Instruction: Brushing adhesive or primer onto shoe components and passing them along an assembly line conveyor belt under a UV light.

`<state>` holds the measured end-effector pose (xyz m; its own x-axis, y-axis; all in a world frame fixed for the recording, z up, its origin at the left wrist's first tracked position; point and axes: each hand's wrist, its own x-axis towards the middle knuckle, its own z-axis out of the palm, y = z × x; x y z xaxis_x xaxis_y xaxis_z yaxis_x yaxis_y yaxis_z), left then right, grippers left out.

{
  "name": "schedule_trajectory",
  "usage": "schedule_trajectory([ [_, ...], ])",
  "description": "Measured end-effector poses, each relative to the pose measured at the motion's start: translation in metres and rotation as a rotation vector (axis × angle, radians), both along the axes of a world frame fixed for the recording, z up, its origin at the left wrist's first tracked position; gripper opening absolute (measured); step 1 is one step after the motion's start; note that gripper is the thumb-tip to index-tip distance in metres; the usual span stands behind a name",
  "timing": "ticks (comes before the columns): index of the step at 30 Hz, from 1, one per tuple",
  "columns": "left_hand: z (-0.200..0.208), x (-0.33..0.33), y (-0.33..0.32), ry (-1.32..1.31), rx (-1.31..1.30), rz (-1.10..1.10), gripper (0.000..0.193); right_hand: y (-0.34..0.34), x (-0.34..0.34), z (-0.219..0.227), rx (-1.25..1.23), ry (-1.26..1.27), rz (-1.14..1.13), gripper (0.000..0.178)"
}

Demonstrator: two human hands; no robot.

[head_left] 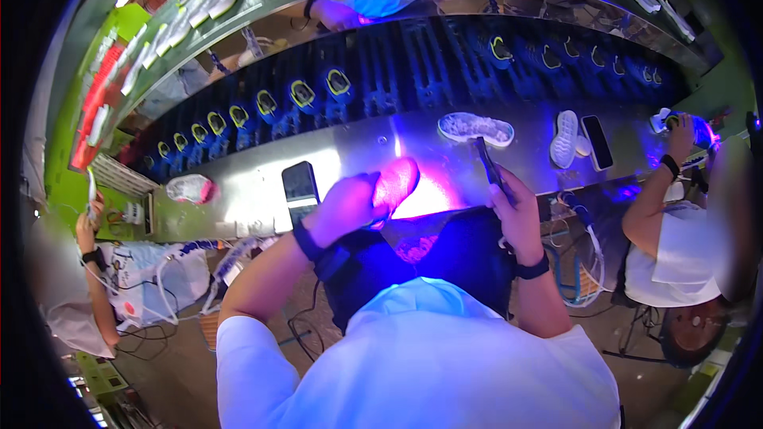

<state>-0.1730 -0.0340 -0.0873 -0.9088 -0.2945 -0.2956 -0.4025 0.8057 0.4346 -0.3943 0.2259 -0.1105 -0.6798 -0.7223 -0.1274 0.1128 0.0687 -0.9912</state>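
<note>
My left hand [346, 210] is closed around a rounded, shoe-shaped piece [396, 181], lit pink and violet by a bright lamp glow. Its details are washed out by that light. My right hand [518, 210] grips a slim dark tool [490, 165]; its exact kind cannot be made out. The tool's far end reaches close to a white shoe sole [475, 129] lying flat on the metal bench; whether they touch is unclear. Below both hands, a dark cloth [477, 258] covers my lap, with a pink-lit patch in its middle.
Behind the bench [254, 163], a dark rack [397, 71] carries several shoes with yellow-green collars. A phone [300, 191] lies left, another phone [598, 143] right beside a white sole [564, 139]. A pale sole [189, 188] sits far left. Co-workers sit on both sides; another person's hand [338, 13] shows beyond the rack.
</note>
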Motion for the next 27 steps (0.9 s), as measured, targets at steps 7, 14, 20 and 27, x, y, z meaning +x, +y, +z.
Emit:
schedule_trajectory([
  [7,0.049,0.003,0.058,0.964,-0.06,0.081,0.069,0.019,0.015,0.053,-0.066,0.144,0.166,0.042],
  [14,0.065,0.008,0.08,1.03,-0.271,-0.163,0.042,0.016,0.019,0.086,0.061,0.33,0.225,0.039],
  [20,0.066,0.007,0.078,0.962,-0.365,-0.258,0.031,0.006,0.014,0.083,0.038,0.48,0.32,0.039],
  [27,0.054,0.0,0.067,0.9,-0.355,-0.279,0.033,0.02,0.014,0.062,0.061,0.134,0.377,0.038],
])
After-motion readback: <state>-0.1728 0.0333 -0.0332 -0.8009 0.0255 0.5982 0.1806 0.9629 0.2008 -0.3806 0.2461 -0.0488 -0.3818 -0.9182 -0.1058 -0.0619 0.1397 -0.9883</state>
